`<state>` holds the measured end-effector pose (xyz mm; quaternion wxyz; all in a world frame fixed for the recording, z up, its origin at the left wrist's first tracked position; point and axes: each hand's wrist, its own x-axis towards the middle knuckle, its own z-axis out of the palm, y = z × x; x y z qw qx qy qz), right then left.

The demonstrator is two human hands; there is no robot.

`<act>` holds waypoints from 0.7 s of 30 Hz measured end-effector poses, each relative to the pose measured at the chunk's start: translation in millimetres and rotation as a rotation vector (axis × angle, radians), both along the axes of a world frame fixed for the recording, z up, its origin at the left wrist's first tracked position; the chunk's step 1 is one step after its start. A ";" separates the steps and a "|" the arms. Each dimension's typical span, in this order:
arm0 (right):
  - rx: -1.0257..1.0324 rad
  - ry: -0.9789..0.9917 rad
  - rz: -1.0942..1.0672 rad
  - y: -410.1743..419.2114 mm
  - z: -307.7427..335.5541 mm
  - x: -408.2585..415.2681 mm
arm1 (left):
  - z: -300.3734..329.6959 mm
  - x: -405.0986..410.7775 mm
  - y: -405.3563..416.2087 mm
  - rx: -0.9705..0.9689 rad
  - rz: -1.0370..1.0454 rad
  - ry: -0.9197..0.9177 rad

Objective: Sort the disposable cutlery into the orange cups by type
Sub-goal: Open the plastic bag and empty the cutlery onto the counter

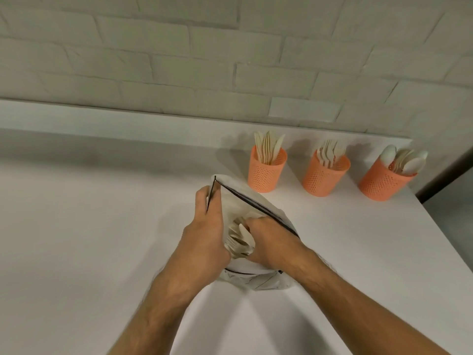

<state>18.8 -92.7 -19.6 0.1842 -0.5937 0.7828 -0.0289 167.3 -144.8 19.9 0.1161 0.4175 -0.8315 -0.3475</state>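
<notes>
Pale disposable cutlery (239, 243), forks among it, lies bunched inside an off-white fabric pouch with a dark zip edge (252, 203) on the white table (89, 226). The right hand (268, 242) reaches into the pouch mouth, fingers curled into the bundle; what exactly they pinch I cannot tell. The left hand (206, 226) holds the pouch rim open, fingers pinching the zip edge. Beyond stand three orange perforated cups: knives in the left cup (266, 170), forks in the middle cup (323, 176), spoons in the right cup (384, 181). Sorting looks well advanced, with a handful left.
</notes>
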 end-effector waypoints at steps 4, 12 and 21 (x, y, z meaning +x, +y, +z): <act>-0.032 -0.087 -0.065 0.1 -8.9 4.1 | -3.8 2.9 -1.8 -0.002 0.035 -0.023; -0.060 -0.314 -0.002 12.3 -2.0 -8.5 | -5.5 8.2 -5.4 0.084 0.065 -0.017; -0.068 -0.428 0.053 13.2 8.9 -28.7 | -5.2 12.9 -13.9 0.067 0.150 0.143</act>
